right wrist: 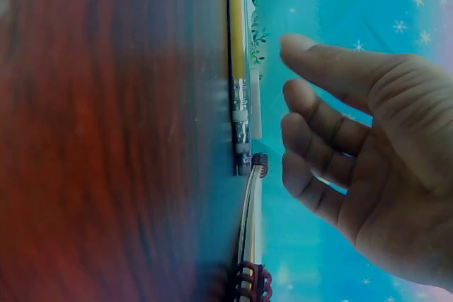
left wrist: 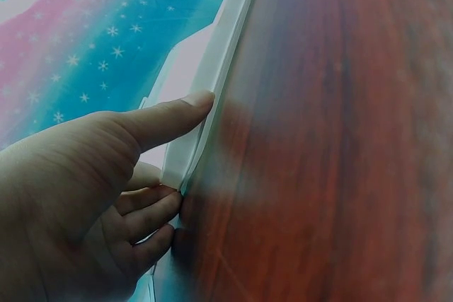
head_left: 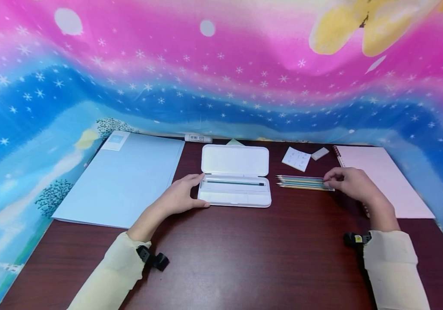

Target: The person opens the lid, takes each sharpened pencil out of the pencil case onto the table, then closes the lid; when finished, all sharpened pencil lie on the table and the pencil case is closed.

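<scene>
A white pencil case (head_left: 221, 199) lies with its lid raised in the middle of the table. One dark pencil (head_left: 237, 183) rests inside it. My left hand (head_left: 179, 193) grips the case's left end; in the left wrist view the thumb lies on its front wall and the other fingers bend at the corner. To the right, several coloured pencils (head_left: 303, 188) lie side by side, tips to the left. Over their eraser ends is my right hand (head_left: 355, 183), fingers loosely bent. In the right wrist view those fingers hold nothing and stand apart from the pencils (right wrist: 238, 33).
A light blue folder (head_left: 128, 185) lies at the left, a pink spiral notebook (head_left: 384, 181) at the right. Behind are a white tube (head_left: 198, 138), a small printed paper (head_left: 296, 159) and an eraser (head_left: 320, 153). A patterned curtain (head_left: 221, 86) rises along the table's back edge.
</scene>
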The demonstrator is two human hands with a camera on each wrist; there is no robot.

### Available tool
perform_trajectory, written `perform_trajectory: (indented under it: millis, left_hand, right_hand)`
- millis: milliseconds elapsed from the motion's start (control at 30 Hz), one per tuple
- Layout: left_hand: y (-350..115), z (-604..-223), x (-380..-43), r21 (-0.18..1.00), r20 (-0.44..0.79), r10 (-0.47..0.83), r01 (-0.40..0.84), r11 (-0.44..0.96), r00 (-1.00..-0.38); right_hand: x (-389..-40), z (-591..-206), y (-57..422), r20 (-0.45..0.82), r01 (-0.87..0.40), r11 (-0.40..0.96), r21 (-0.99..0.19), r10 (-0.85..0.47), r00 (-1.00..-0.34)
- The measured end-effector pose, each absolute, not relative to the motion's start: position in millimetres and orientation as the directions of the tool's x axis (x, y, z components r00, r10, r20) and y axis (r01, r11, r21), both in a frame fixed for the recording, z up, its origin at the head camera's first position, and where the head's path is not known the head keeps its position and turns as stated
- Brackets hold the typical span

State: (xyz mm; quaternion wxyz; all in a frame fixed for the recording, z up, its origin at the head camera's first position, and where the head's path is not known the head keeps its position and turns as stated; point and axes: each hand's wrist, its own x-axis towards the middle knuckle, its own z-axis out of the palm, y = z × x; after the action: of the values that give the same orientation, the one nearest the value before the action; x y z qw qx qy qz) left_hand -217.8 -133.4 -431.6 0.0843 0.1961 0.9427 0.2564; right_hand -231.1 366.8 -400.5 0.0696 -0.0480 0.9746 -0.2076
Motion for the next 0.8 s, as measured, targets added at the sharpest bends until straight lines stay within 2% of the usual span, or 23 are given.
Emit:
perform_trajectory:
  millis: [233,600,800]
  left_hand:
    - [-133,-432,-217,0.528,-0.057,0.413,0.324,0.785,-0.909]
    - [-132,-433,-216,0.53,-0.061,0.398,0.308,0.79,-0.916]
    - [-133,-432,-216,0.528,-0.059,0.397,0.309,0.791,-0.916]
  right_hand:
    - [-231,-392,352,-0.068,-0.119,0.896,-0.428,-0.163,-0.984]
    - [-244,-374,294,0.068,-0.338,0.83,-0.443,-0.345,-0.936]
    - [-254,-375,268,0.057,-0.372,0.803,-0.465,-0.392,-0.918]
